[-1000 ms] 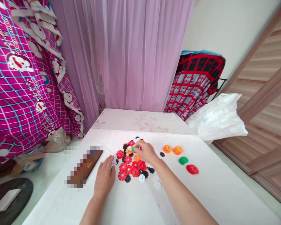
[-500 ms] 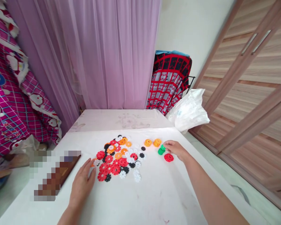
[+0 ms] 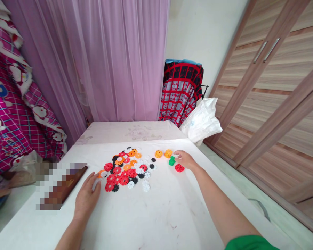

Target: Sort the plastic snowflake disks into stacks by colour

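My left hand (image 3: pixel 87 196) is low at the table (image 3: pixel 135 222), fingers loosely spread by the mixed pile of notched plastic discs (image 3: pixel 124 176). Beyond sits a red disc stack (image 3: pixel 179 168); just past it, my right hand (image 3: pixel 187 160) meets the green disc stack (image 3: pixel 171 161), though I can't tell whether its fingers pinch. These discs should be light, stiff, slightly slick; I'd grip their rims. Farther sit two orange disc stacks (image 3: pixel 158 153).

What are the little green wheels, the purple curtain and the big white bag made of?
Green wheels: probably smooth plastic, going by their bright, even colour.
Purple curtain: fabric, softly matte, because it hangs in loose folds.
White bag: likely thin, slightly shiny plastic, judging by its crinkles.
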`<control>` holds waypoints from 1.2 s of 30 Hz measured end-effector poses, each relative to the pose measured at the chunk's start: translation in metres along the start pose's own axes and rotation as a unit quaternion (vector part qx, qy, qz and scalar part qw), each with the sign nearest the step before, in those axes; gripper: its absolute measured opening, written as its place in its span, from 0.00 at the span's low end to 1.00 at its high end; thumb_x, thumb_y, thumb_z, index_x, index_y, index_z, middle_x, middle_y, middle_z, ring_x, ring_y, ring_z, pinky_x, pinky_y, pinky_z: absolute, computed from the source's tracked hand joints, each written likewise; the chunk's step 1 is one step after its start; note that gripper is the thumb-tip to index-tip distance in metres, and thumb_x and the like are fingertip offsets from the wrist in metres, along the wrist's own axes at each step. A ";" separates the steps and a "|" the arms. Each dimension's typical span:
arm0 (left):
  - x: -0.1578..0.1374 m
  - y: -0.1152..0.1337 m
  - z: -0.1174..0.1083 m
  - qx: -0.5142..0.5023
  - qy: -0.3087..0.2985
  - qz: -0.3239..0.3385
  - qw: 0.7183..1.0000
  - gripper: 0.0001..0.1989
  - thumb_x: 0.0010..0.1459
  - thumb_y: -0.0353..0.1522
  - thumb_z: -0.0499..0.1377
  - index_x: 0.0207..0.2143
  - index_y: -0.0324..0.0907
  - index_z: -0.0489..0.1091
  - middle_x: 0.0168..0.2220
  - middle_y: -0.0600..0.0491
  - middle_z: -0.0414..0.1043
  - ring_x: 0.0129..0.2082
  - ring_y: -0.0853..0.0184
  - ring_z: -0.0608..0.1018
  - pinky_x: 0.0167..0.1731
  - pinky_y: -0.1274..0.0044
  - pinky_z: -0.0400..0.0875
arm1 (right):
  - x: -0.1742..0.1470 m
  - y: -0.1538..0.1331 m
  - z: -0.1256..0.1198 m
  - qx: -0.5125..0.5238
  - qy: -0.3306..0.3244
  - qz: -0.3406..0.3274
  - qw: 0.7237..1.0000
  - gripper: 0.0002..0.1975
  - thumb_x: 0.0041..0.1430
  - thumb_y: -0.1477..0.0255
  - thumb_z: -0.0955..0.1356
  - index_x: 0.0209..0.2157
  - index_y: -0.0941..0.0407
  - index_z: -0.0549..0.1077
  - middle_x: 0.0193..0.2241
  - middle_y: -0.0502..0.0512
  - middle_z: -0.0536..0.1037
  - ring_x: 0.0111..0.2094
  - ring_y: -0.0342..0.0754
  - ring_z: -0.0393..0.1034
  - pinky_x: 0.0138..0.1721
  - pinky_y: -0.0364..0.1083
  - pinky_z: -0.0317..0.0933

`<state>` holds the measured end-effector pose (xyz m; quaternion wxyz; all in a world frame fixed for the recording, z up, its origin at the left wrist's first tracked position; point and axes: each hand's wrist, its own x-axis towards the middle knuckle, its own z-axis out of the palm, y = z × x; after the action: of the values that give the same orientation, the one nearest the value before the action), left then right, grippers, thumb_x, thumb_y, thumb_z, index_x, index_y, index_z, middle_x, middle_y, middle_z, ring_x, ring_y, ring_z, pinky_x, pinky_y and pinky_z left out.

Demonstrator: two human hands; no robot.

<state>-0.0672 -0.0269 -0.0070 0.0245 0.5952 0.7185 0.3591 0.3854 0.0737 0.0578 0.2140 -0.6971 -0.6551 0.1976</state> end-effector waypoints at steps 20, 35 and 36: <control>-0.013 -0.005 -0.001 0.019 0.016 0.039 0.999 0.20 0.58 0.40 0.51 0.48 0.47 0.74 0.56 0.50 0.72 0.48 0.60 0.78 0.45 0.71 0.75 | 0.006 -0.016 0.001 -0.195 -0.084 -0.143 0.967 0.18 0.49 0.76 0.68 0.43 0.50 0.77 0.44 0.52 0.76 0.43 0.48 0.71 0.44 0.42 0.59; -0.013 0.001 -0.001 0.032 0.006 0.031 0.999 0.20 0.59 0.39 0.50 0.49 0.46 0.73 0.56 0.49 0.72 0.49 0.61 0.78 0.44 0.73 0.75 | 0.003 -0.019 0.004 -0.239 -0.108 -0.135 0.955 0.23 0.48 0.79 0.67 0.46 0.48 0.76 0.45 0.50 0.78 0.44 0.48 0.72 0.43 0.42 0.59; -0.014 0.001 -0.001 0.032 0.002 0.029 0.999 0.21 0.59 0.39 0.50 0.49 0.46 0.73 0.56 0.49 0.72 0.48 0.61 0.78 0.43 0.73 0.75 | 0.003 -0.020 0.004 -0.242 -0.108 -0.133 0.955 0.23 0.48 0.79 0.67 0.46 0.48 0.76 0.45 0.50 0.78 0.45 0.49 0.72 0.43 0.42 0.59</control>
<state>-0.0630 -0.0391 -0.0113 -0.0063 0.6155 0.7124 0.3371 0.3669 0.0777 0.0657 -0.0088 -0.6093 -0.7891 0.0776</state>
